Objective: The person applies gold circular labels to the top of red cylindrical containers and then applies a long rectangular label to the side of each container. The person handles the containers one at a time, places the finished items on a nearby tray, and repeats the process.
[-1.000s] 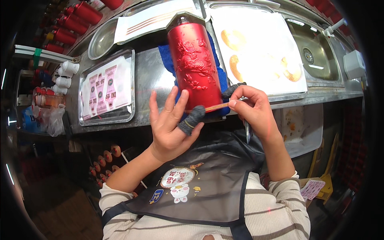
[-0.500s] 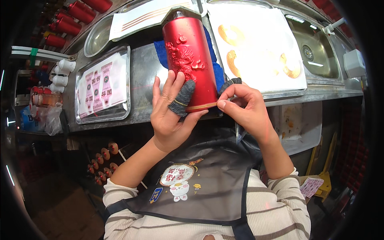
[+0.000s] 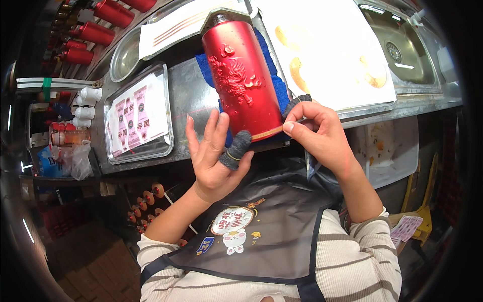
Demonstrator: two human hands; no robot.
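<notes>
A red bottle (image 3: 239, 75) with raised relief decoration lies tilted on a blue cloth (image 3: 267, 53), its base toward me. A narrow gold strip (image 3: 266, 134) runs along the base edge. My left hand (image 3: 214, 156) is spread at the bottle's lower left, a grey knit cover on one finger. Whether that covered finger touches the base, I cannot tell. My right hand (image 3: 319, 133) pinches thumb and finger at the right end of the strip; it also wears a grey finger cover. A thin pointed tool (image 3: 308, 165) sticks out below that hand, its upper part hidden.
Left stands a metal tray (image 3: 167, 132) holding pink printed sheets. Behind it are a round metal bowl (image 3: 126, 55) and a white sheet with copper-coloured strips (image 3: 177, 28). Gold curved pieces lie on a white sheet (image 3: 332, 55) at right, beside a sink (image 3: 402, 38). More red bottles (image 3: 95, 33) stand far left.
My left hand has come off the bottle's side and spread its fingers. My right hand stays pinched at the strip's end. The whole view has shifted slightly.
</notes>
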